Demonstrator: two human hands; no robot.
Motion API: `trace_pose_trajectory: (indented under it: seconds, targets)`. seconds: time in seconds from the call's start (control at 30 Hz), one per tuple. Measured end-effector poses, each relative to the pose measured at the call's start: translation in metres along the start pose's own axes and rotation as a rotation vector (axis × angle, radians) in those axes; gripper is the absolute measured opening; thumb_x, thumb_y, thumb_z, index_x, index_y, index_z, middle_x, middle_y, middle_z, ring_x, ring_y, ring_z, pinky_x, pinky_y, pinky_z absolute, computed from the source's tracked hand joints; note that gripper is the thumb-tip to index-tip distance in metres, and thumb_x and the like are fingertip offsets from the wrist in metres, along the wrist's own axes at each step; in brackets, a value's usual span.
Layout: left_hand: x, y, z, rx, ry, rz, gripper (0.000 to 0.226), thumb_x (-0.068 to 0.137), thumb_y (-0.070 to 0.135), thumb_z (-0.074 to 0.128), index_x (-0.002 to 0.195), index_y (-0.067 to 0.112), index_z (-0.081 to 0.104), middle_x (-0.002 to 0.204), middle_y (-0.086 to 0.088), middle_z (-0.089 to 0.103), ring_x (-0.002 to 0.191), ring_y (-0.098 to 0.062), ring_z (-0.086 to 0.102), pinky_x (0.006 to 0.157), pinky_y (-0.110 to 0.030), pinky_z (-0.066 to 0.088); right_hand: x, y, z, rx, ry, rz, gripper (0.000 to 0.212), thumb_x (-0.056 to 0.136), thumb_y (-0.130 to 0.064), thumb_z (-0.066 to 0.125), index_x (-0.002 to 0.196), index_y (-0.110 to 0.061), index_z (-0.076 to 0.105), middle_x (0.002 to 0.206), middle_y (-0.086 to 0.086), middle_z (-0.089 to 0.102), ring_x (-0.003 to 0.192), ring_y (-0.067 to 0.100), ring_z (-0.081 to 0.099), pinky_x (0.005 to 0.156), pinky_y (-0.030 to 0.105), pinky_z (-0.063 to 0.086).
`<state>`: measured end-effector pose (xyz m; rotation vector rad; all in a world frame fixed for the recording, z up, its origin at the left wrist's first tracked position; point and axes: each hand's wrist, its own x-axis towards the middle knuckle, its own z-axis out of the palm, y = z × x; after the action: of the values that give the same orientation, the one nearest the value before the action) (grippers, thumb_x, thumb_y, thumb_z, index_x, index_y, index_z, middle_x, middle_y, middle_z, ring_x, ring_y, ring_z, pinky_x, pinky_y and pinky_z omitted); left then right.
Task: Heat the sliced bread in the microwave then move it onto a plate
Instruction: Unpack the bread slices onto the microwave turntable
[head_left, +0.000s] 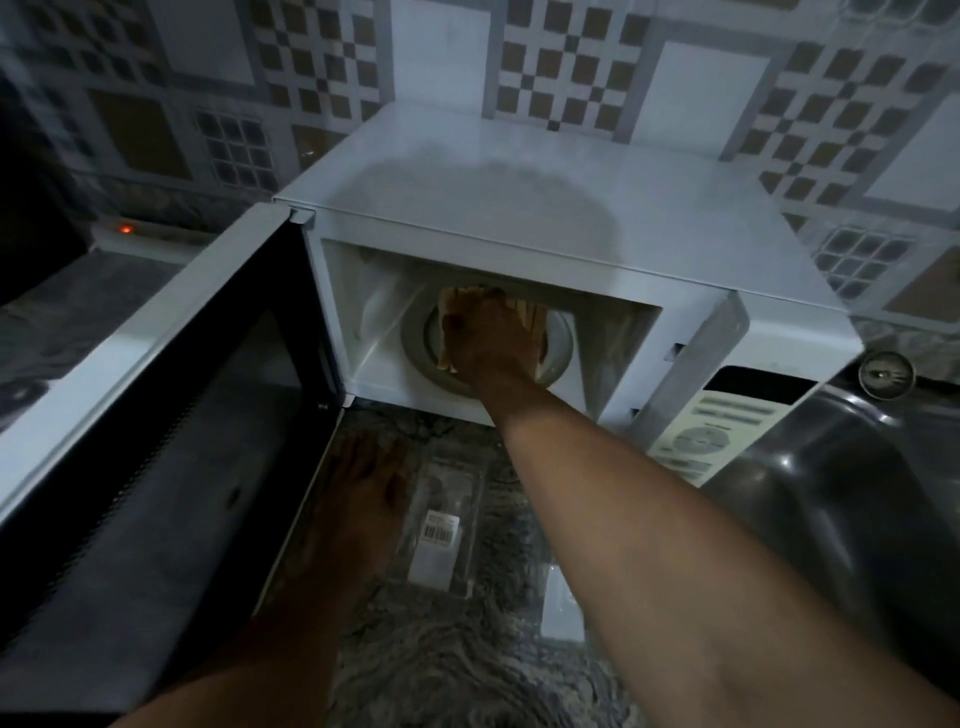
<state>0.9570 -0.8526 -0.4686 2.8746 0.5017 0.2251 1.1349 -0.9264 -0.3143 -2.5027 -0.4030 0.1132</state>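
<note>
Inside the open microwave (519, 208), the right hand (488, 338) lies palm-down over the sliced bread (534, 319), its fingers stretched across the top of the slices towards the back wall and the thumb at their left edge. The hand covers most of the bread, so I cannot tell whether it has pinched the slices or only rests on them. The bread sits on the round glass turntable (413, 343) in the middle of the cavity, pale crust showing on either side of the hand. The forearm reaches in through the opening from the lower right.

The left hand (369, 483) is blurred and low over the surface (467, 665), just beside the lower edge of the door (156, 389); its fingers are straight and relaxed and it holds nothing. The door stands swung wide to the left, its dark window facing up.

On the mottled grey surface in front of the microwave lies a clear plastic packet (441, 525) with a barcode label, between the two arms, and a second pale packet (563, 608) near the right forearm. The control panel (727, 426) is at the right of the opening, with a steel sink (831, 467) beyond it. A checked tile wall (561, 62) stands behind.
</note>
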Motion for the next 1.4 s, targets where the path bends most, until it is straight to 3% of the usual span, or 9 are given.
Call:
trace_pose_trajectory:
  seconds: [0.17,0.27,0.47,0.63,0.73,0.97,1.17,1.3,1.4]
  targets:
    - [0.002,0.003,0.001,-0.069,0.075,-0.071,0.054,0.098,0.037,0.024,0.137,0.022,0.058,0.142,-0.015,0.054,0.132,-0.037,0.048,0.112,-0.049,0.035,0.010,0.001,0.006,-0.265,0.177,-0.107,0.028,0.098,-0.031,0.051,0.112,-0.017,0.072,0.108,0.006,0.072,0.101,0.029,0.069,0.090,0.036,0.048]
    - [0.001,0.002,0.002,-0.080,0.086,-0.101,0.050,0.096,0.034,0.031,0.137,0.023,0.058,0.142,-0.017,0.053,0.134,-0.036,0.047,0.112,-0.047,0.035,0.014,0.000,0.009,-0.187,0.061,-0.094,0.032,0.104,-0.027,0.047,0.126,-0.009,0.063,0.123,0.013,0.068,0.112,0.030,0.066,0.090,0.036,0.051]
    - [0.001,0.003,0.001,-0.071,0.065,-0.130,0.052,0.095,0.035,0.029,0.136,0.026,0.058,0.142,-0.016,0.053,0.134,-0.035,0.047,0.112,-0.046,0.035,0.018,0.002,0.006,-0.292,0.040,-0.108,0.044,0.101,-0.028,0.055,0.137,-0.002,0.049,0.133,0.015,0.060,0.118,0.031,0.062,0.091,0.039,0.050]
    - [0.002,0.005,-0.003,-0.065,0.046,-0.111,0.056,0.096,0.038,0.022,0.140,0.025,0.055,0.147,-0.011,0.049,0.138,-0.034,0.042,0.114,-0.047,0.032,0.010,0.001,0.000,-0.469,0.169,-0.199,0.026,0.097,-0.030,0.057,0.118,-0.019,0.068,0.117,0.006,0.069,0.108,0.026,0.066,0.085,0.035,0.043]
    - [0.000,0.006,-0.005,-0.051,0.060,-0.100,0.056,0.097,0.038,0.023,0.137,0.022,0.058,0.142,-0.016,0.054,0.134,-0.037,0.047,0.112,-0.050,0.034,0.003,0.000,-0.004,-0.385,0.171,-0.150,0.036,0.101,-0.029,0.053,0.128,-0.006,0.057,0.121,0.011,0.068,0.112,0.028,0.065,0.094,0.037,0.043]
    - [-0.003,0.004,-0.001,-0.052,0.024,-0.111,0.056,0.097,0.037,0.022,0.140,0.022,0.055,0.146,-0.014,0.050,0.137,-0.034,0.044,0.115,-0.048,0.027,-0.019,0.000,-0.010,-0.302,0.134,-0.210,0.046,0.098,-0.024,0.059,0.133,0.001,0.044,0.115,0.013,0.069,0.101,0.028,0.069,0.067,0.029,0.038]
    - [-0.012,0.014,-0.015,-0.226,-0.041,-0.141,0.057,0.083,0.031,0.030,0.116,0.013,0.073,0.123,-0.015,0.068,0.111,-0.038,0.064,0.100,-0.042,0.037,-0.063,-0.004,-0.023,-0.307,0.188,-0.268,0.032,0.095,-0.019,0.052,0.123,-0.005,0.057,0.119,0.015,0.063,0.119,0.036,0.055,0.107,0.046,0.035]
    - [-0.030,0.017,-0.030,-0.456,-0.054,-0.193,0.050,0.089,0.037,0.038,0.124,0.018,0.068,0.126,-0.011,0.067,0.115,-0.031,0.061,0.100,-0.031,0.041,-0.094,-0.001,-0.030,-0.107,0.004,-0.128,0.039,0.100,-0.026,0.049,0.133,-0.007,0.050,0.124,0.015,0.062,0.112,0.036,0.061,0.078,0.036,0.044]
    - [-0.045,0.023,-0.038,-0.548,-0.018,-0.236,0.030,0.096,0.018,0.054,0.123,0.014,0.068,0.121,-0.013,0.069,0.109,-0.031,0.064,0.091,-0.025,0.041,-0.122,0.006,-0.027,-0.050,-0.057,-0.085,0.042,0.100,-0.037,0.047,0.131,-0.009,0.051,0.120,0.016,0.062,0.107,0.038,0.062,0.078,0.037,0.049]
